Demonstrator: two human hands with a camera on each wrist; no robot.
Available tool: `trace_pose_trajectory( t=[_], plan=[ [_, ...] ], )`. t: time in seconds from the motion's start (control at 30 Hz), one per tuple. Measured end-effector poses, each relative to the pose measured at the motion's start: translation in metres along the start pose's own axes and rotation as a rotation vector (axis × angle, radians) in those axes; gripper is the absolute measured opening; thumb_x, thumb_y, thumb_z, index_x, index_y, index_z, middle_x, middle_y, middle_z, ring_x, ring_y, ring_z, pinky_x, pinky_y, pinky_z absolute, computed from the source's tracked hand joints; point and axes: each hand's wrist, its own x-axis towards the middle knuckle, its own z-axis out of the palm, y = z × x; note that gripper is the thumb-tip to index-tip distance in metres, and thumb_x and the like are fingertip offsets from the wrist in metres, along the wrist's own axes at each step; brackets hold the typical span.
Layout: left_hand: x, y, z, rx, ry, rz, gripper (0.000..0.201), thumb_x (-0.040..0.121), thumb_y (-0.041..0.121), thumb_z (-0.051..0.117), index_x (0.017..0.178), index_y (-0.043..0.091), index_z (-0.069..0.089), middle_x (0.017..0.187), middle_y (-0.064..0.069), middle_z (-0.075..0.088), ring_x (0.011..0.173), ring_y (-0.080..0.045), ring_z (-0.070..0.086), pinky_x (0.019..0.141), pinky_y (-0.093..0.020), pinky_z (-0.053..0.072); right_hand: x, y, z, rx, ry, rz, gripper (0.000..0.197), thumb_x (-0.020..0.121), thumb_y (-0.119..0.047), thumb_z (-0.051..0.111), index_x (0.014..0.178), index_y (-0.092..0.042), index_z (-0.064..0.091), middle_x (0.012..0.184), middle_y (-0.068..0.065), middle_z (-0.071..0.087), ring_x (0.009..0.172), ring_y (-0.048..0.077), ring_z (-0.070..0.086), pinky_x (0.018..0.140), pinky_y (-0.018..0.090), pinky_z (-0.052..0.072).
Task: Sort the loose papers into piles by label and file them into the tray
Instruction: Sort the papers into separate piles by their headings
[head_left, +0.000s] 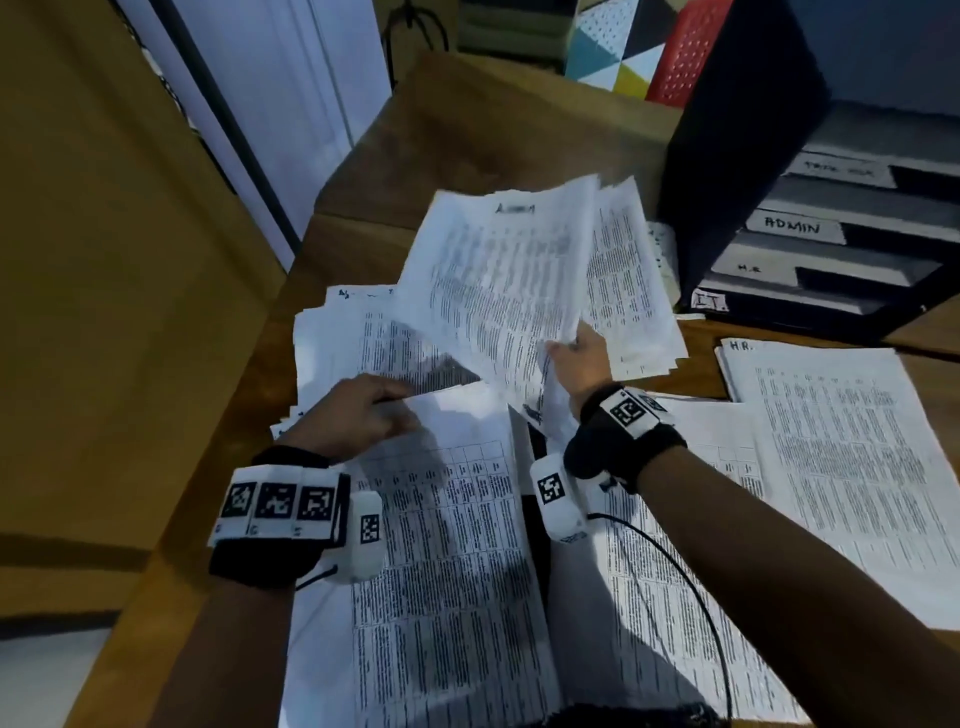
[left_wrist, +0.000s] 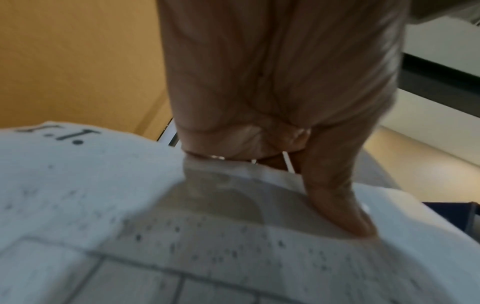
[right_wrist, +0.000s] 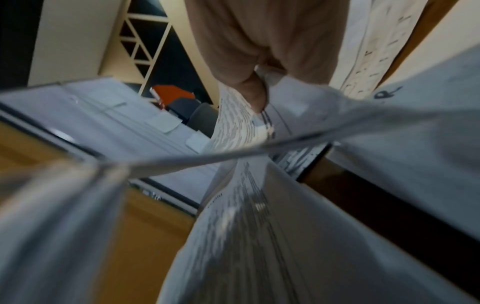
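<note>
Printed sheets cover the wooden desk (head_left: 467, 135). My right hand (head_left: 576, 358) pinches the lower edge of a lifted sheet headed ADMIN (head_left: 498, 280), held above a spread pile (head_left: 634, 291); in the right wrist view the thumb (right_wrist: 253, 90) grips that paper (right_wrist: 233, 127). My left hand (head_left: 363, 415) holds the top edge of a table-printed sheet (head_left: 452, 545) on the near pile. The left wrist view shows its thumb (left_wrist: 335, 197) pressing on top and curled fingers under a sheet marked I.T. (left_wrist: 78, 185). A black filing tray (head_left: 831, 249) with shelves labelled ADMIN, H.R. and I.T. stands at the right.
A pile marked H.R. (head_left: 841, 441) lies at the right front. Another pile (head_left: 343, 338) sits at the left behind my left hand. A patterned box (head_left: 618, 47) and a red perforated panel (head_left: 685, 52) stand at the back. A black cable (head_left: 691, 577) runs from my right wrist.
</note>
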Motion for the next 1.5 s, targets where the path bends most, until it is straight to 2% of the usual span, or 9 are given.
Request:
trace_pose_trajectory(
  t=[0.23,0.37,0.43,0.53,0.7,0.83,0.97,1.17,1.5],
  plan=[
    [-0.019,0.010,-0.017,-0.255,-0.120,0.069,0.005,0.071,0.037,0.072,0.075,0.035,0.070,0.082,0.019,0.068,0.085,0.003,0.062,0.085,-0.011,0.044,-0.009,0.009,0.008,-0.108,-0.061,0.040,0.025,0.089,0.002,0.044,0.070,-0.013,0.042,0.065,0.002,0.043,0.058,0.013,0.040,0.038,0.007,0.030],
    [-0.004,0.009,-0.012,-0.149,0.056,-0.014,0.039,0.083,0.010,0.065,0.121,0.007,0.057,0.113,0.009,0.048,0.107,-0.005,0.044,0.091,-0.018,0.032,-0.011,0.018,0.025,-0.072,-0.169,0.072,0.021,0.086,-0.001,0.055,0.106,0.003,0.059,0.095,0.024,0.065,0.084,0.028,0.062,0.063,0.020,0.052],
    [0.008,0.008,-0.004,-0.060,0.059,-0.016,0.037,0.085,0.010,0.063,0.121,0.002,0.058,0.111,0.005,0.051,0.109,-0.008,0.045,0.090,-0.017,0.029,-0.011,0.026,0.035,-0.077,-0.261,0.096,0.028,0.084,-0.001,0.056,0.112,0.003,0.058,0.104,0.028,0.064,0.095,0.037,0.063,0.087,0.045,0.052],
    [0.027,-0.003,0.006,0.054,0.018,-0.075,0.034,0.088,0.017,0.060,0.119,0.003,0.060,0.130,-0.008,0.055,0.123,-0.022,0.047,0.098,-0.024,0.032,-0.021,0.025,0.039,-0.071,-0.372,0.125,0.025,0.087,-0.002,0.054,0.107,0.014,0.057,0.102,0.037,0.060,0.096,0.049,0.059,0.088,0.058,0.047],
    [0.044,-0.009,0.025,0.220,-0.050,-0.185,0.042,0.094,0.024,0.050,0.133,0.010,0.047,0.143,-0.007,0.043,0.133,-0.025,0.037,0.114,-0.040,0.021,-0.030,0.022,0.043,-0.036,-0.507,0.227,0.027,0.094,-0.004,0.041,0.108,0.017,0.053,0.101,0.030,0.061,0.089,0.038,0.060,0.085,0.051,0.051],
    [0.050,-0.014,0.042,0.274,0.049,-0.249,0.027,0.091,0.020,0.052,0.117,0.017,0.058,0.129,-0.004,0.054,0.124,-0.024,0.043,0.114,-0.050,0.011,-0.036,0.012,0.023,0.030,-0.445,0.178,0.023,0.096,-0.004,0.041,0.075,-0.008,0.049,0.074,0.006,0.048,0.061,0.013,0.050,0.047,0.013,0.042],
    [0.053,-0.006,0.055,0.281,0.116,-0.252,0.034,0.087,0.022,0.056,0.121,0.023,0.051,0.133,-0.007,0.044,0.129,-0.026,0.036,0.113,-0.055,0.008,-0.040,0.010,-0.027,0.087,-0.321,0.130,0.019,0.094,0.000,0.044,0.082,-0.015,0.046,0.070,0.006,0.053,0.047,0.006,0.054,0.045,0.013,0.042],
    [0.065,0.045,0.099,0.132,0.181,0.053,0.023,0.089,0.018,0.053,0.111,0.012,0.058,0.122,-0.007,0.053,0.114,-0.024,0.048,0.101,-0.042,0.038,-0.054,0.030,-0.095,-0.442,-0.232,-0.136,0.009,0.091,-0.006,0.049,0.084,-0.012,0.052,0.082,0.006,0.059,0.079,0.024,0.058,0.077,0.036,0.049],
    [0.098,0.084,0.157,0.393,0.012,-0.015,0.066,0.082,0.033,0.065,0.133,0.003,0.036,0.136,-0.016,0.033,0.128,-0.032,0.033,0.107,-0.042,0.035,-0.071,0.075,-0.111,-0.982,-0.254,-0.359,0.017,0.090,-0.008,0.044,0.099,-0.002,0.058,0.102,0.016,0.060,0.093,0.028,0.055,0.071,0.029,0.042]
  ],
)
